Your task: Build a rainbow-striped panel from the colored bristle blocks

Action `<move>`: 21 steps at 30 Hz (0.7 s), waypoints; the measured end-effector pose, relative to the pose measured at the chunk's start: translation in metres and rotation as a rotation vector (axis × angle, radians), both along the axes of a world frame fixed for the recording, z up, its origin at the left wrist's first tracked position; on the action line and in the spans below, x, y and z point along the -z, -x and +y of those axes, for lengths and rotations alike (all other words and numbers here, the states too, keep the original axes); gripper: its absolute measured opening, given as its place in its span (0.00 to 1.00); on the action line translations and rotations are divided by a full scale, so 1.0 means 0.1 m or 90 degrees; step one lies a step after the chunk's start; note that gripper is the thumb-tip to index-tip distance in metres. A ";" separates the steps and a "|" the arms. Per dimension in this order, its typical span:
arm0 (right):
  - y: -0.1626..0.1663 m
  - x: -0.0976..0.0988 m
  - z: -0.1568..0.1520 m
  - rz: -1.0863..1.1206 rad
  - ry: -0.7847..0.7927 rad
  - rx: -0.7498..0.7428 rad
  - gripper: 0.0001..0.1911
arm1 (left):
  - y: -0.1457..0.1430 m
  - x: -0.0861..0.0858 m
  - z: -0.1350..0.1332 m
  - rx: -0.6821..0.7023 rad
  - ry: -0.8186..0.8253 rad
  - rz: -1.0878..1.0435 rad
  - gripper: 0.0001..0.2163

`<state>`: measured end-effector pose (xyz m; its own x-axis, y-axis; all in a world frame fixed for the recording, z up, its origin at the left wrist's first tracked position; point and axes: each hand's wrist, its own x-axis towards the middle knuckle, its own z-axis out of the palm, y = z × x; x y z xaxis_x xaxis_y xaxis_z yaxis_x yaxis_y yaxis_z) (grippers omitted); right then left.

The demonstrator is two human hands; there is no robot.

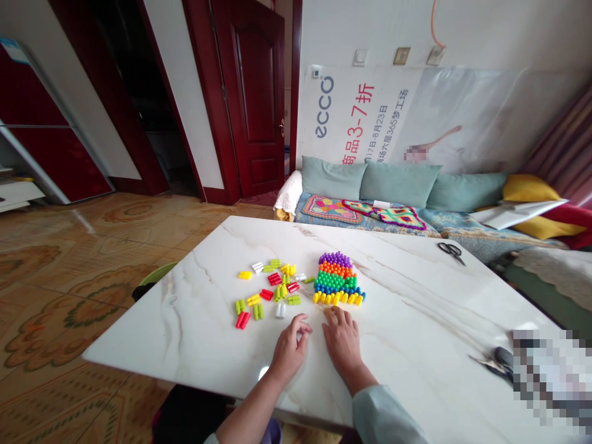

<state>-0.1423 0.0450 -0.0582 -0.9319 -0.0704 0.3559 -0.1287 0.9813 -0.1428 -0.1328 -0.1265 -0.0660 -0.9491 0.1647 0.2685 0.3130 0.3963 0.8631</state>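
A block of joined plastic pegs (339,279) lies on the white marble table (416,320), in rows of purple, orange, green, blue and yellow. Left of it lie several loose peg pieces (271,288) in yellow, red, green and white. My left hand (291,345) rests on the table with its fingers curled round a small white piece. My right hand (342,338) lies beside it, palm down with fingers together, fingertips just short of the yellow row and touching a small orange-yellow piece.
Black scissors (451,250) lie at the table's far right. Another pair (494,364) sits near the right edge beside a blurred patch. A sofa (398,203) with cushions stands behind the table. Patterned floor lies to the left.
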 end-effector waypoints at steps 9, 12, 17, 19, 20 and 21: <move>-0.01 0.04 -0.03 0.025 -0.015 -0.025 0.17 | 0.00 0.00 0.05 0.001 0.007 -0.004 0.14; -0.01 0.03 -0.04 0.022 -0.011 -0.027 0.17 | 0.23 -0.16 0.03 -0.014 0.066 0.075 0.15; 0.00 0.02 -0.04 0.009 0.001 -0.031 0.17 | 1.00 -0.49 -0.12 -0.213 0.287 0.094 0.15; 0.00 0.03 -0.04 0.007 0.007 -0.029 0.17 | 1.31 -0.55 -0.18 -0.233 0.327 0.062 0.19; 0.00 0.03 -0.04 0.006 0.009 -0.029 0.18 | 1.45 -0.56 -0.21 -0.233 0.348 0.043 0.21; 0.00 0.03 -0.04 0.006 0.011 -0.028 0.18 | 1.57 -0.57 -0.22 -0.229 0.371 0.022 0.22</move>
<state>-0.1425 0.0410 -0.0610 -0.9246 -0.1049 0.3663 -0.1728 0.9722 -0.1578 -0.2896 -0.1488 -0.0093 -0.9643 -0.0319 0.2627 0.0988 0.8775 0.4692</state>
